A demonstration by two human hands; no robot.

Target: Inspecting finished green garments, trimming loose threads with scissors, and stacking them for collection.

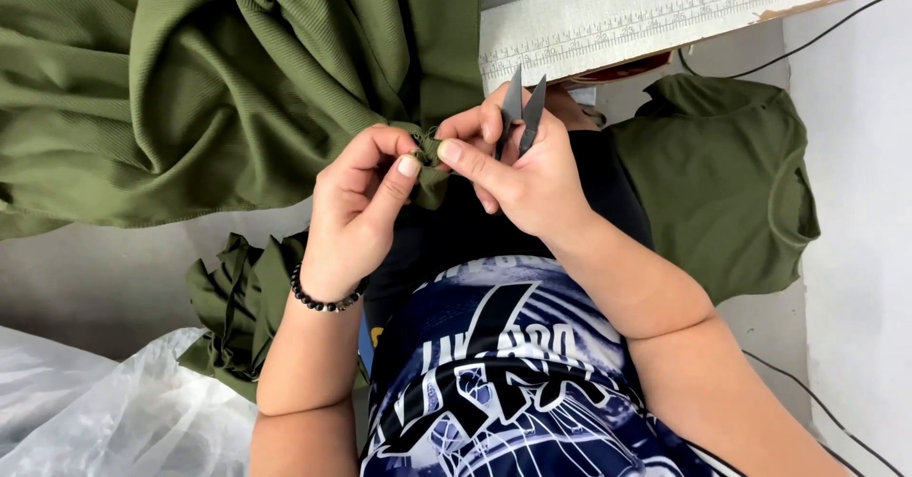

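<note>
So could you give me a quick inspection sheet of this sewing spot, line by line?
Surface: pale table with a printed ruler strip along its edge.
Job's things: olive green fabric, a bunched edge pinched between both hands; thread snips, blades pointing up.
Clutter: folded green garment; small green pieces; clear plastic bag.
Hands: left hand pinches the fabric, beaded bracelet on the wrist; right hand pinches fabric and holds the snips.
Cables: black cable at upper right, another at lower right.
Surroundings: grey floor.
</note>
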